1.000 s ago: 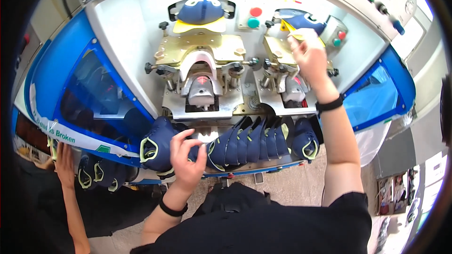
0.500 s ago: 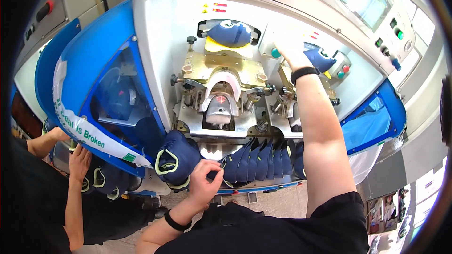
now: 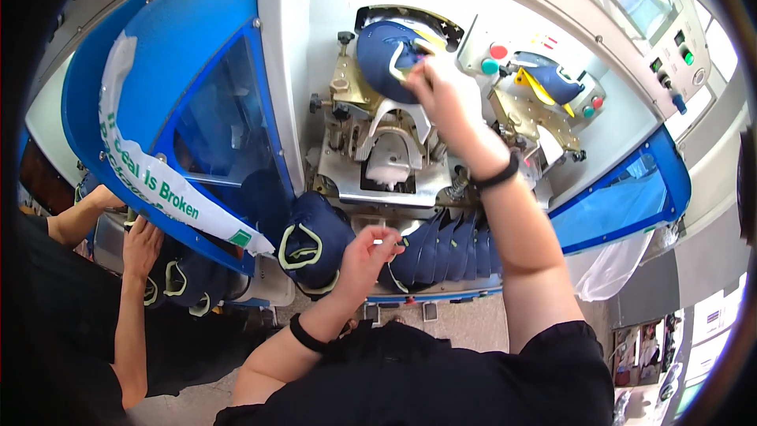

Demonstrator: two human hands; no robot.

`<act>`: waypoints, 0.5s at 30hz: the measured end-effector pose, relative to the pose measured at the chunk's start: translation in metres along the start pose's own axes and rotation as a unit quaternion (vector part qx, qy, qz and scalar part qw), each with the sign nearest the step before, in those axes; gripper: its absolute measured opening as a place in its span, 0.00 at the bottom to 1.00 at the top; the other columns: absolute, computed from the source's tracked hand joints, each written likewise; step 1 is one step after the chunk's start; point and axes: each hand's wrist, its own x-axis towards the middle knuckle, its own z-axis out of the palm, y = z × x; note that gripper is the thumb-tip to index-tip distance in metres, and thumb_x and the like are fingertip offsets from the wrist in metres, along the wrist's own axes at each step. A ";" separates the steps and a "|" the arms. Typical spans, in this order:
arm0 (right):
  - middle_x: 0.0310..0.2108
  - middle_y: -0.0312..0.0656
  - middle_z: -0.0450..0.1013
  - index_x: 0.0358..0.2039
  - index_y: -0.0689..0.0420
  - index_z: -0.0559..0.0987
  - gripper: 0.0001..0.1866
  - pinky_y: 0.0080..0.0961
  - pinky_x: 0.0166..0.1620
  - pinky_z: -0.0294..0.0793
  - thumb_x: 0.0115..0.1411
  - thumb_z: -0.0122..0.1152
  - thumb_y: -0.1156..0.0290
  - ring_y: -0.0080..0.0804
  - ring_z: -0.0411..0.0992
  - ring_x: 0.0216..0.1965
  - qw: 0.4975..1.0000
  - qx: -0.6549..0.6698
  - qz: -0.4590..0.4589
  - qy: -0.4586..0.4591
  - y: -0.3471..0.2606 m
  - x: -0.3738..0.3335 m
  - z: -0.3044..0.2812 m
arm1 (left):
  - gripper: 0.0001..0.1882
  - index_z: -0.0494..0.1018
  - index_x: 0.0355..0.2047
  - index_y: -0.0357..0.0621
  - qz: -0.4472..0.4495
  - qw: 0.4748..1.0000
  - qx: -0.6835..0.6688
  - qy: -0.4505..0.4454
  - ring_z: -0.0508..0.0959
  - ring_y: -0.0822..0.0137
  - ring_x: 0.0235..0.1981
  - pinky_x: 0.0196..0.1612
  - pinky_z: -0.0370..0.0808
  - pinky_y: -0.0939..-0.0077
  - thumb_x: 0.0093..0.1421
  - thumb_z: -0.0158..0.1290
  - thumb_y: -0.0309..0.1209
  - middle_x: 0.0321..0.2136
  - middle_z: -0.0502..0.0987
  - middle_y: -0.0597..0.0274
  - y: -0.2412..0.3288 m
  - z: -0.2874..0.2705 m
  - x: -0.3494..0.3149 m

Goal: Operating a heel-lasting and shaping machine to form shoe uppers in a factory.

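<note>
My right hand (image 3: 445,95) reaches up into the machine and grips the edge of a navy shoe upper (image 3: 382,55) with yellow-green trim, seated on the left mould. My left hand (image 3: 364,256) is low at the machine's front shelf. Its thumb and fingers pinch the top of one piece in a row of several navy uppers (image 3: 453,248) standing on edge. A rounded navy upper with a yellow-green collar (image 3: 307,244) lies just left of that hand.
A second navy upper (image 3: 556,83) sits on the right mould beside red and teal buttons (image 3: 494,59). Blue guard doors stand open at left (image 3: 197,126), taped in white, and at right (image 3: 623,209). Another person's hand (image 3: 142,246) rests on more navy uppers (image 3: 185,284) at far left.
My right hand has moved from the right mould across to the upper on the left mould. My left hand has stayed at the row of uppers. The view has shifted closer.
</note>
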 end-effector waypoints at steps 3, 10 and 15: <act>0.31 0.43 0.74 0.33 0.54 0.75 0.11 0.33 0.31 0.75 0.52 0.69 0.70 0.43 0.76 0.31 0.998 -0.002 0.060 -0.023 -0.059 -0.106 -0.020 | 0.24 0.61 0.59 0.46 -0.080 0.986 -0.142 0.020 0.78 0.60 0.47 0.49 0.75 0.67 0.70 0.43 0.47 0.52 0.71 0.57 0.009 0.009 0.001; 0.32 0.41 0.73 0.38 0.56 0.77 0.13 0.31 0.30 0.74 0.54 0.68 0.65 0.41 0.76 0.29 0.964 0.136 0.221 -0.065 -0.133 -0.228 -0.027 | 0.26 0.58 0.62 0.51 -0.160 0.937 -0.298 -0.089 0.76 0.63 0.49 0.50 0.76 0.59 0.70 0.41 0.50 0.52 0.71 0.59 -0.039 -0.016 -0.009; 0.42 0.43 0.73 0.43 0.54 0.77 0.19 0.31 0.35 0.75 0.51 0.69 0.64 0.40 0.76 0.36 0.975 0.100 0.170 -0.100 -0.114 -0.196 -0.018 | 0.29 0.65 0.57 0.44 -0.133 0.926 -0.352 -0.001 0.76 0.60 0.50 0.53 0.74 0.63 0.69 0.37 0.55 0.49 0.75 0.57 -0.025 0.001 0.020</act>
